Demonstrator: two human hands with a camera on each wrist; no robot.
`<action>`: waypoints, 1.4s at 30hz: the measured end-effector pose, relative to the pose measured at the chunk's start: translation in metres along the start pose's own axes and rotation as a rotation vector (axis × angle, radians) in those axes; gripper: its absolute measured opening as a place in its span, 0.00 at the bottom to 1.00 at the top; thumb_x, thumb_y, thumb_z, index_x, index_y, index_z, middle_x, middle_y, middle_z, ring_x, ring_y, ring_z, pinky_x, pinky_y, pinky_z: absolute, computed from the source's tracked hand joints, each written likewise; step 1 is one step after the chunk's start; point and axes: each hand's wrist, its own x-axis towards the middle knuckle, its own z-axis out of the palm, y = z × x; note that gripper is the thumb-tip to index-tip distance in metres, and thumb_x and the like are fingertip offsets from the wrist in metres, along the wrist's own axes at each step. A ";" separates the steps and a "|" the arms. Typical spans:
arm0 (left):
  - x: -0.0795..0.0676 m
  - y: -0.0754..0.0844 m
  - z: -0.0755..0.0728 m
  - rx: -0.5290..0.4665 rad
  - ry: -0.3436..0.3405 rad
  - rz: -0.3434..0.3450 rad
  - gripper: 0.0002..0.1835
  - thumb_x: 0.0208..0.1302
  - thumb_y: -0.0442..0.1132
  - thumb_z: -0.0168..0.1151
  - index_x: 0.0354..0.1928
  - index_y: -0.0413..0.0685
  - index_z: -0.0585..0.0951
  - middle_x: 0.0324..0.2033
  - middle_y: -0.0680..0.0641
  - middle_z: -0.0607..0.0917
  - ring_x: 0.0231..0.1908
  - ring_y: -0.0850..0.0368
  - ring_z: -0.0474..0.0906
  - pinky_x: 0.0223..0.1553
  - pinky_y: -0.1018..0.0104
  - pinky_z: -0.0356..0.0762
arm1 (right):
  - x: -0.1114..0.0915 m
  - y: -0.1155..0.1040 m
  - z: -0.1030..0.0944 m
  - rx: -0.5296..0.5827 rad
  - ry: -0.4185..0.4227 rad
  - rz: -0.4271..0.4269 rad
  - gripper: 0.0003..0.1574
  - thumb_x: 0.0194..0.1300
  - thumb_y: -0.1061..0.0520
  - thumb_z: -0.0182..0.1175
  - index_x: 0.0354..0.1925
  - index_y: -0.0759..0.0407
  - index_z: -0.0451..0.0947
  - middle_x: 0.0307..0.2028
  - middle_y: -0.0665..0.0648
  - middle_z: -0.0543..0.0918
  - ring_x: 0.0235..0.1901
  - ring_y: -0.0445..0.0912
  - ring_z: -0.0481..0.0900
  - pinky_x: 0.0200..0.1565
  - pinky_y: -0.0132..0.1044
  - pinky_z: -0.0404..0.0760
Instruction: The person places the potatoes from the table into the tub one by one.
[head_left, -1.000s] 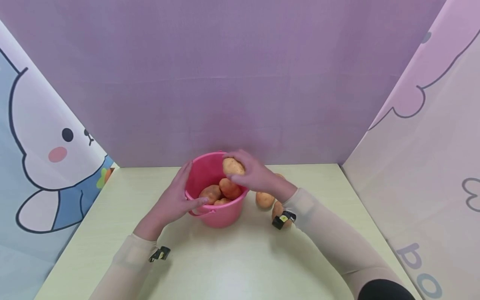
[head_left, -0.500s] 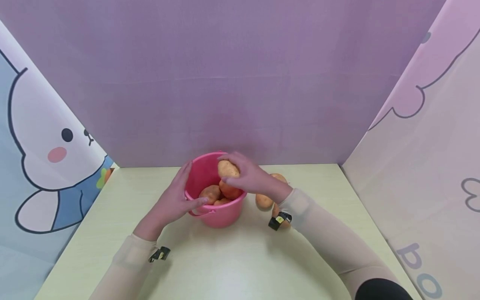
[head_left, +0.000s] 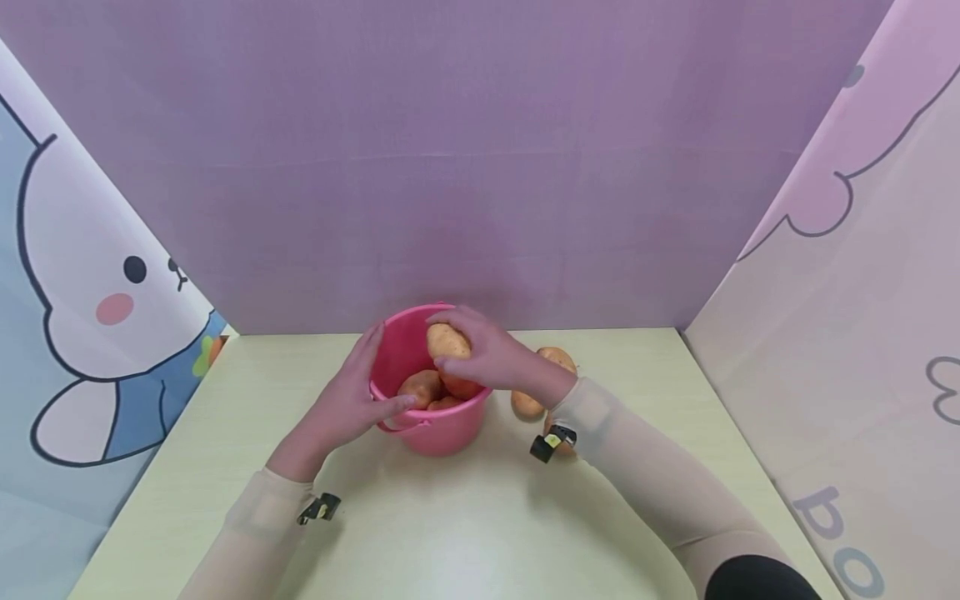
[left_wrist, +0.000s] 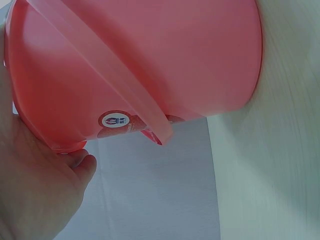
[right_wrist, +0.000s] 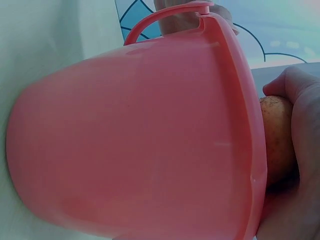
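Observation:
A pink bucket [head_left: 442, 433] stands on the table with several potatoes in it, among them a brown potato [head_left: 421, 388] near its front left. My left hand [head_left: 347, 398] grips the bucket's left rim, thumb over the front edge. In the left wrist view that hand [left_wrist: 40, 185] is at the rim, beside the hanging pink handle [left_wrist: 115, 75]. My right hand [head_left: 498, 354] holds a potato [head_left: 448, 341] over the bucket's mouth. From the right wrist, this potato [right_wrist: 278, 140] shows just past the rim, partly hidden by the bucket wall.
Several more potatoes lie on the table to the right of the bucket, such as one potato [head_left: 557, 358] at the back and another potato [head_left: 527, 405], partly behind the right wrist. A purple cloth wall [head_left: 480, 208] rises behind the table [head_left: 450, 533]; printed panels flank it.
My right hand has moved left and slightly down with its potato, further over the bucket. The left hand and the bucket have stayed in place.

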 end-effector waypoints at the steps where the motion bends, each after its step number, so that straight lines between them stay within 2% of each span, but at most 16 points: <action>1: 0.000 0.000 0.000 -0.004 0.001 0.003 0.64 0.49 0.65 0.77 0.81 0.69 0.46 0.77 0.54 0.54 0.70 0.47 0.61 0.51 0.42 0.83 | 0.000 -0.001 0.000 -0.002 -0.002 0.002 0.35 0.63 0.47 0.66 0.67 0.35 0.70 0.63 0.40 0.70 0.56 0.41 0.72 0.47 0.37 0.84; 11: -0.001 -0.001 -0.001 0.000 -0.002 -0.009 0.65 0.48 0.66 0.76 0.82 0.66 0.46 0.77 0.55 0.53 0.71 0.47 0.60 0.50 0.41 0.83 | 0.005 -0.004 0.004 -0.032 -0.028 -0.021 0.38 0.63 0.47 0.67 0.69 0.34 0.67 0.61 0.38 0.70 0.56 0.39 0.72 0.46 0.35 0.84; 15: -0.001 -0.002 -0.001 0.011 -0.004 -0.012 0.66 0.48 0.67 0.76 0.82 0.65 0.45 0.78 0.55 0.51 0.72 0.47 0.59 0.51 0.41 0.82 | 0.006 -0.004 0.005 -0.007 -0.048 -0.040 0.38 0.63 0.46 0.69 0.69 0.35 0.67 0.60 0.38 0.72 0.55 0.40 0.73 0.45 0.34 0.85; 21: -0.001 -0.001 -0.001 0.029 -0.002 -0.021 0.66 0.47 0.68 0.75 0.82 0.65 0.44 0.78 0.56 0.50 0.72 0.47 0.58 0.51 0.44 0.83 | 0.007 -0.005 0.007 0.023 -0.076 -0.044 0.39 0.62 0.41 0.71 0.67 0.33 0.67 0.58 0.38 0.73 0.54 0.41 0.73 0.43 0.35 0.85; 31: -0.001 0.000 -0.002 0.036 -0.005 -0.031 0.67 0.47 0.69 0.75 0.82 0.64 0.44 0.78 0.56 0.50 0.72 0.47 0.58 0.50 0.45 0.84 | 0.009 -0.006 0.006 -0.018 -0.092 -0.058 0.41 0.60 0.35 0.71 0.67 0.34 0.67 0.59 0.38 0.72 0.56 0.39 0.72 0.44 0.34 0.85; 38: -0.001 0.000 -0.002 0.036 -0.002 -0.026 0.65 0.51 0.62 0.77 0.82 0.63 0.45 0.78 0.56 0.50 0.72 0.47 0.58 0.53 0.42 0.82 | 0.007 -0.006 0.003 -0.053 -0.084 -0.053 0.43 0.60 0.40 0.72 0.70 0.36 0.66 0.65 0.40 0.69 0.61 0.39 0.68 0.48 0.38 0.85; 42: -0.003 0.001 -0.002 0.046 -0.002 -0.031 0.64 0.51 0.59 0.78 0.82 0.62 0.44 0.79 0.56 0.49 0.73 0.47 0.57 0.54 0.42 0.81 | 0.005 -0.005 0.001 -0.059 -0.060 -0.040 0.41 0.62 0.37 0.70 0.70 0.34 0.66 0.65 0.40 0.69 0.62 0.38 0.67 0.48 0.38 0.84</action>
